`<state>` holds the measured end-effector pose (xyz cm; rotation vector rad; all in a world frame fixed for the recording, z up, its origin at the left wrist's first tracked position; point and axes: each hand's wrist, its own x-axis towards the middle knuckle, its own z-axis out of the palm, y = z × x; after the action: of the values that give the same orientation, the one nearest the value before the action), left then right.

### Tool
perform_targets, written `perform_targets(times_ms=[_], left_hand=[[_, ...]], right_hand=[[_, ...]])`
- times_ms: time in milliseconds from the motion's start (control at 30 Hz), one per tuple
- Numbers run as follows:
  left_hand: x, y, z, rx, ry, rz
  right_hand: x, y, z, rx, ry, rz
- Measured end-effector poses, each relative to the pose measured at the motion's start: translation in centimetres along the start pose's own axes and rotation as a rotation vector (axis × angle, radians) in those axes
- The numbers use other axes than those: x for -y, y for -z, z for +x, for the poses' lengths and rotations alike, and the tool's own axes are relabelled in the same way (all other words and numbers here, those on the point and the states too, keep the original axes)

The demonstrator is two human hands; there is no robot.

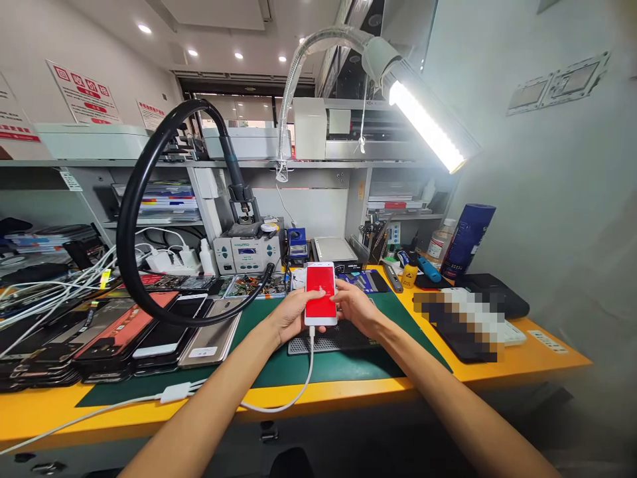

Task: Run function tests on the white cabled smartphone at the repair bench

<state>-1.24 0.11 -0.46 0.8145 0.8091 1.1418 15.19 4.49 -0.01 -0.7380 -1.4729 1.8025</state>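
Note:
A white smartphone (321,312) with a red lit screen is held upright above the green mat (368,365). My left hand (292,313) grips its left side, with the thumb lying over the screen. On the other side my right hand (359,307) has its fingers closed at the phone's right edge, and its thumb reaches the screen. A white charging cable (309,372) is plugged into the phone's bottom end and curves down over the table's front edge. Behind and below the phone lies a dark perforated plate (343,338), partly hidden by the hands.
Stacks of phones (169,335) line the left, under a looping black hose (124,232). A grey soldering station (249,252) stands at the back. Overhead hangs a lit lamp (428,126). At right are a blue can (468,239), a bottle (438,244) and a dark case (497,295).

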Motion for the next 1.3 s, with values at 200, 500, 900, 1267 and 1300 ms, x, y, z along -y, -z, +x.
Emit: perform_targets(times_ms=[200, 500, 900, 1267, 1300], left_hand=[[-0.5, 0.2, 0.2, 0.047, 0.074, -0.053], [-1.1, 0.3, 0.0, 0.140, 0.112, -0.119], [-1.2, 0.2, -0.1, 0.157, 0.114, -0.117], [0.3, -0.3, 0.0, -0.047, -0.035, 0.054], [0.3, -0.3, 0.0, -0.051, -0.032, 0.052]], right_hand=[[0.0, -0.1, 0.0, -0.006, -0.015, 0.004], [0.0, -0.1, 0.0, -0.018, -0.021, -0.006], [0.3, -0.4, -0.2, -0.023, -0.031, -0.006], [0.1, -0.2, -0.1, 0.014, 0.003, -0.021], [0.1, -0.2, -0.1, 0.013, 0.004, -0.021]])
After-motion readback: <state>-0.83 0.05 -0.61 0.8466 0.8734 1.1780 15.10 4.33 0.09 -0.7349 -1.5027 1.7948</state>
